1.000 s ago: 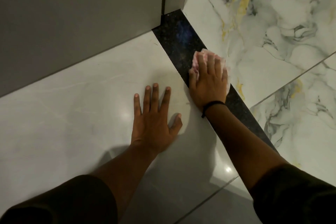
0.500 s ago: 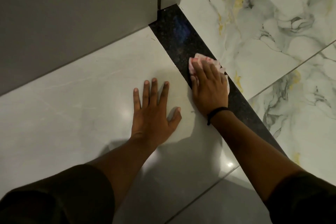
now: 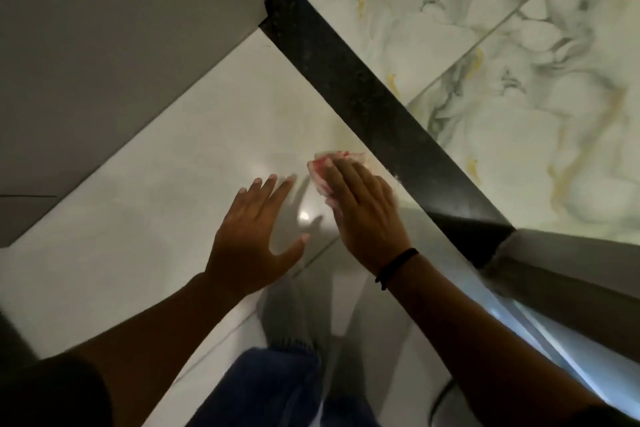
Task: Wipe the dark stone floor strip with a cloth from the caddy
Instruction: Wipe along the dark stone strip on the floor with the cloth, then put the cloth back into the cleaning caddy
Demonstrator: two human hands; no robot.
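Observation:
The dark stone floor strip [image 3: 374, 107] runs diagonally from the grey door frame at the top centre down to the right. A pink and white cloth [image 3: 323, 170] lies under the fingers of my right hand [image 3: 363, 211], off the strip, over the pale tile just left of it. My left hand [image 3: 252, 236] hovers beside it over the pale tile with fingers spread and nothing in it. A black band is around my right wrist. The caddy is not in view.
A grey wall or door [image 3: 121, 45] fills the upper left. Marbled white, grey and gold tiles [image 3: 502, 62] lie right of the strip. A grey frame piece [image 3: 571, 274] meets the strip's lower end. My blue trouser leg [image 3: 277, 388] shows at the bottom.
The view has pulled up and back. My right hand has drawn the cloth off the dark strip onto the pale tile. My left hand has lifted from the floor.

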